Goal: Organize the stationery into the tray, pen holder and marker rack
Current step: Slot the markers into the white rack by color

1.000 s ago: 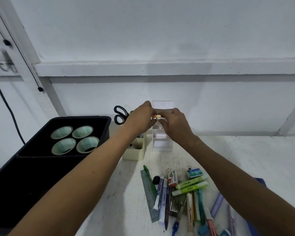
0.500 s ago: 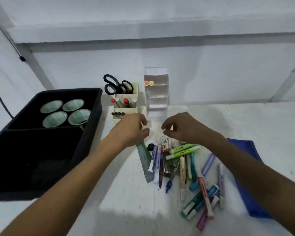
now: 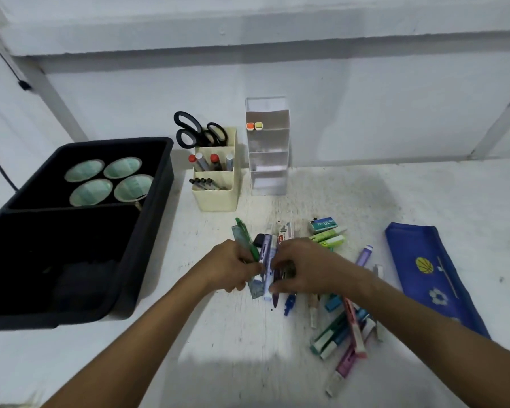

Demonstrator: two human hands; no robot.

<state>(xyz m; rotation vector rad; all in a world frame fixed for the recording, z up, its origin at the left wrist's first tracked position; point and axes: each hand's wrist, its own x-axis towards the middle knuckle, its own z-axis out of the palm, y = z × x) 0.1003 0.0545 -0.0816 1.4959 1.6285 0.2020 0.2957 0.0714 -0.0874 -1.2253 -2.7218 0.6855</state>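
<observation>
My left hand [image 3: 233, 267] and my right hand [image 3: 304, 270] are down on the loose pile of pens and markers [image 3: 345, 328] on the white table. The left fingers curl around a green pen [image 3: 245, 234] that lies over a clear ruler [image 3: 255, 288]. The right fingers pinch a purple-and-white marker [image 3: 267, 248] between the two hands. At the back, the clear marker rack [image 3: 267, 172] holds an orange and a yellow marker [image 3: 254, 125] in its top tier. Beside it, the cream pen holder [image 3: 215, 198] holds scissors [image 3: 195, 131], markers and pens. The black tray [image 3: 159, 184] sits at the left.
Several green tape rolls [image 3: 109, 181] fill the tray's far compartment. A blue pencil pouch [image 3: 430, 275] lies at the right. A small green staples box [image 3: 323, 225] and green highlighters [image 3: 329, 240] sit behind the pile. The white wall is close behind the rack.
Both hands left the two markers in the rack's top tier, came back down toward me, and now close on items in the pile. The view has tilted down.
</observation>
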